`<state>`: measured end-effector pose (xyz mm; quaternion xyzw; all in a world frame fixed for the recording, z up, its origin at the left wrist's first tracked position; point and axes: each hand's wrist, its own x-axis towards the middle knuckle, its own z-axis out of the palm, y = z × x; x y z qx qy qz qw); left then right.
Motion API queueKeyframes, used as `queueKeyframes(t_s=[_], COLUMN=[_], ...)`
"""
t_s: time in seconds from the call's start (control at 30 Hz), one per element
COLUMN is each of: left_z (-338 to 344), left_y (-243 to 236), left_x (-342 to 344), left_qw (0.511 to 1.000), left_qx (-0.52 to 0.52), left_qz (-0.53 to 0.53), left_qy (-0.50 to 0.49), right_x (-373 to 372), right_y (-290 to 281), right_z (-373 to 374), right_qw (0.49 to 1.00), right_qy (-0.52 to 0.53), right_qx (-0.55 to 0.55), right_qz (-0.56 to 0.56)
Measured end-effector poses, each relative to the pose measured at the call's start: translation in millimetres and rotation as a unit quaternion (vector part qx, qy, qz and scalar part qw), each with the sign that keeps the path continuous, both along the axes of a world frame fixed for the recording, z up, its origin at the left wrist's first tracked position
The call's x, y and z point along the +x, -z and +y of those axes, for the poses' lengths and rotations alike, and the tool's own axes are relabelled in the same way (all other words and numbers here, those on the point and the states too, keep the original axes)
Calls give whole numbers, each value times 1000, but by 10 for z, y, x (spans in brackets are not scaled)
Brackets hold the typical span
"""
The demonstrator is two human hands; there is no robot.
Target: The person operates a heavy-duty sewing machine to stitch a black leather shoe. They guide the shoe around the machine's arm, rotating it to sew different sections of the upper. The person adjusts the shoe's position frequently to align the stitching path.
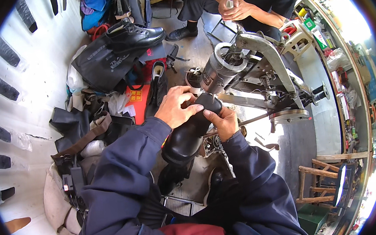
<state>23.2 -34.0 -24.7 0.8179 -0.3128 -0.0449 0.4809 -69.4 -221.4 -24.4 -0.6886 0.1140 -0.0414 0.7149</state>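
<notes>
A black leather shoe (181,142) is held between my two hands, above my lap. Its rounded, shiny end points toward me and down to the left. At its far end is a flat black piece (209,102), apparently the heel. My left hand (176,107) grips this far end from the left, its thumb lying along the edge of the flat piece. On the other side, my right hand (226,122) closes round the shoe, with its thumb pressed on the flat piece. The undersides of both grips are hidden.
Just beyond my hands stands a metal shoe-stitching machine (255,72) with a handwheel (289,116). A black lace-up shoe (133,34) rests on a dark bag (104,62) at the far left. Another person's hands (235,8) are clasped at the back. A wooden stool (319,180) stands right.
</notes>
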Motion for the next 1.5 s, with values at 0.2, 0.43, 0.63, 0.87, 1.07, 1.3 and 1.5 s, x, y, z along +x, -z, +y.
queueKeyframes(t_s=[0.2, 0.43, 0.63, 0.87, 1.07, 1.3, 1.5], left_z=[68, 73, 55, 58, 57, 39, -48], left_y=[200, 147, 228, 345, 359, 191, 279], left_x=[-7, -268, -345, -337, -395, -482, -544], left_qw=[888, 867, 971, 855, 945, 965, 940], left_qx=[-162, -193, -131, -243, -151, -145, -169], left_qz=[404, 455, 198, 450, 288, 204, 284], left_qy=[146, 53, -32, 85, 12, -80, -80], right_x=[-9, -9, -2, 17, -17, -41, 92], right_y=[-112, -109, -67, -124, -181, -532, -628], right_z=[-47, -46, -84, -54, -80, -21, -73], right_qw=[998, 999, 997, 997, 995, 911, 846], right_qy=[-10, -13, -17, 8, -1, 108, 51], right_qx=[-15, 14, -6, 28, -56, -385, -497], right_qz=[57, 45, 69, 74, 84, -103, -186])
